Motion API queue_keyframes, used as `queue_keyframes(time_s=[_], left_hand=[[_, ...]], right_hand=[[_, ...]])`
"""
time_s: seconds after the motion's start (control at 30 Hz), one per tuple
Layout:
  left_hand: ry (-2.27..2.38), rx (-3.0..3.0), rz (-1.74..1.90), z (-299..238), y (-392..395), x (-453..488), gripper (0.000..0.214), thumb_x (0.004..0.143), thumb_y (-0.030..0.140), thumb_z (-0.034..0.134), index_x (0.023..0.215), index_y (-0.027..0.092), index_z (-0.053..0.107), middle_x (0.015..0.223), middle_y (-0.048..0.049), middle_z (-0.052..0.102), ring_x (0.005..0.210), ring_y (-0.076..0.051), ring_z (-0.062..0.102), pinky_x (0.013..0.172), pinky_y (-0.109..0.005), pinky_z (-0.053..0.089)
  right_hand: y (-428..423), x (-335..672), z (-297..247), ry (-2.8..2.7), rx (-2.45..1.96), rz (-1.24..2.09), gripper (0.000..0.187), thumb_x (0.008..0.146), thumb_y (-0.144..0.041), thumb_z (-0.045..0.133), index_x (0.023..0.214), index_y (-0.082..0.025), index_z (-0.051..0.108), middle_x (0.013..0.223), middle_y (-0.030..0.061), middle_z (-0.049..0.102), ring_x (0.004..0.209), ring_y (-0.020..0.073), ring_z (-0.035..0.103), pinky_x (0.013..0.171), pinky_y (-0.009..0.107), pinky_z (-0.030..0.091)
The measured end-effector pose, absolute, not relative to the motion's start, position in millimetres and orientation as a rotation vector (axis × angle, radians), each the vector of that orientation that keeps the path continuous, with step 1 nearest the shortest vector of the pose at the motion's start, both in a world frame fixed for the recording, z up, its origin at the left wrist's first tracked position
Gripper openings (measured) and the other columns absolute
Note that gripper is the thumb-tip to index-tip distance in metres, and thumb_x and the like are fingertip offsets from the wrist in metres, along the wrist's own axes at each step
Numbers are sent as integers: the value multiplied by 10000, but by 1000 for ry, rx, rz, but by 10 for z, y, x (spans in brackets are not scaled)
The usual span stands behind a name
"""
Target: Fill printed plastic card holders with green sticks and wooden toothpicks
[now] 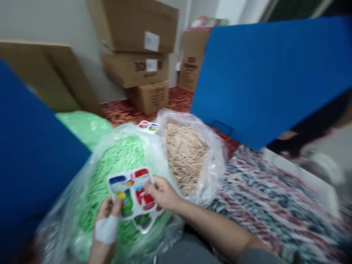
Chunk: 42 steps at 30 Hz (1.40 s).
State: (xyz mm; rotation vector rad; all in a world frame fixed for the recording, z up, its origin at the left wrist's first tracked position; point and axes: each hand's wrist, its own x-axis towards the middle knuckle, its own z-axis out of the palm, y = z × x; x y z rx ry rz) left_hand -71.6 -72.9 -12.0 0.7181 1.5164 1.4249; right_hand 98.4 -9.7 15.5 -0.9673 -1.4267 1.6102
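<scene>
So the glossy card (134, 197) is a flat, die-cut sheet with rounded lobes, printed in red, blue, green and yellow patches. It's held up right over the green bag, and both hands are pinching it: the left hand (108, 217), with a white wrap across its knuckles, grips the lower left edge, and the right hand (162, 193) has fingers clamped on the right side. Under it is a crinkly clear plastic bag of thin green sticks (117, 161), and touching that on the right is a second clear bag of pale wooden sticks (186, 154). One more small printed card (148, 126) sits on top between the two bags. A smooth blue panel (27, 157) stands on the left and another blue panel (269, 77) on the right. Further back there's a stack of three cardboard boxes (134, 68) on the red patterned carpet (123, 112). Everything's pretty motion-blurred.
</scene>
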Motion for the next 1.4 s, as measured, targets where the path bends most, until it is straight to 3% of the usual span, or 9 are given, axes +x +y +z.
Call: queue_keyframes(time_s=[0.1,0.2,0.3,0.53,0.67,0.77,1.0,1.2,1.4], left_hand=[[1459,752,1482,-159,-725,-813,757,524,533,795,1145,162,569,1156,-153,642,1054,-321,608,843,-384,519],[1302,855,1453,-167,-696,-769,925,497,427,842,1297,169,457,1312,-202,528,1208,-336,502,985,-420,429],[1163,808,1436,-127,-662,-706,1035,477,392,857,1362,169,369,1350,-214,488,1198,-340,510,962,-412,447],[1235,634,1259,46,-674,-661,415,562,317,820,895,116,673,780,-86,742,694,-242,697,707,-352,553],[1359,803,1105,76,-674,-654,311,594,314,795,816,116,704,687,-47,723,623,-208,667,617,-291,540],[1431,988,995,64,-644,-623,222,614,319,771,658,119,684,604,-20,683,570,-186,630,550,-249,512],[1388,1055,1032,-56,-595,-487,257,627,356,743,766,144,707,737,-43,710,746,-242,656,719,-316,544],[1425,1105,1010,-94,-553,-427,188,602,311,755,617,132,698,572,-31,681,528,-191,619,524,-257,523],[1443,914,1033,-87,-591,-387,270,543,347,800,704,137,744,685,-71,749,609,-255,693,588,-317,577]], right_hand=[[-64,1022,185,-1608,-968,1465,381,873,-495,474,922,-147,619,703,5,592,589,102,520,552,206,438],[-138,969,163,-1811,-786,1474,333,882,-431,490,876,-133,637,722,11,595,649,110,525,609,216,441],[-189,875,69,-1798,-642,1653,330,887,-416,484,866,-122,632,729,13,600,654,111,537,613,222,447],[-8,1000,184,-1924,-715,1564,277,860,-388,536,943,-145,639,821,24,645,747,135,579,673,241,466],[106,1061,389,-1987,-835,1356,248,829,-394,588,920,-165,611,755,-12,617,657,98,540,622,205,429],[130,1017,416,-2143,-849,1020,317,836,-461,569,727,-166,612,654,-14,577,610,93,507,590,198,383],[105,1040,277,-2309,-783,592,488,921,-506,385,599,-174,541,569,-1,534,567,102,492,564,215,359],[63,1226,364,-2340,-671,674,351,960,-337,358,800,-158,613,726,38,642,697,122,574,681,227,433],[83,1577,259,-2129,-880,934,351,923,-334,447,1243,-193,474,1109,69,603,993,151,572,865,288,456]])
